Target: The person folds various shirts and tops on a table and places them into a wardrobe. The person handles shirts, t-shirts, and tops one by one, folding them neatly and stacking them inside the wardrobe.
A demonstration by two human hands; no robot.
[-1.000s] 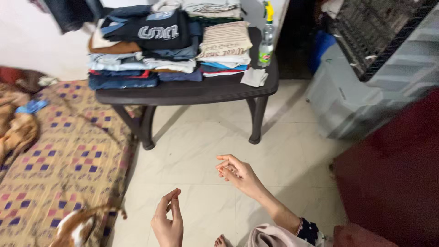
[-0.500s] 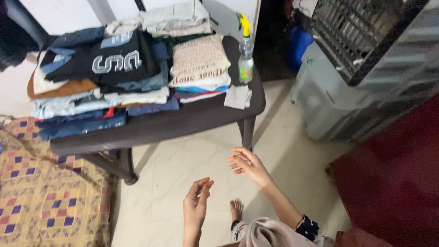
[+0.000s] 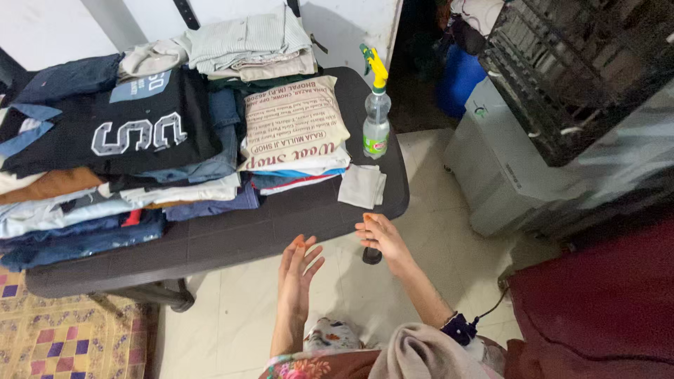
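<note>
Presently both hands are empty, fingers spread: the left hand (image 3: 296, 270) and right hand (image 3: 380, 237) hover at the dark table (image 3: 232, 235) edge, nearest the small folded white cloth (image 3: 361, 186). Advisable: lift it flat, clear of the spray bottle (image 3: 376, 119) and the stacked clothes (image 3: 168, 133).

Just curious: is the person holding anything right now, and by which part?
Nothing is held. The left hand and right hand are both open and empty, near the front edge of the dark table.
</note>
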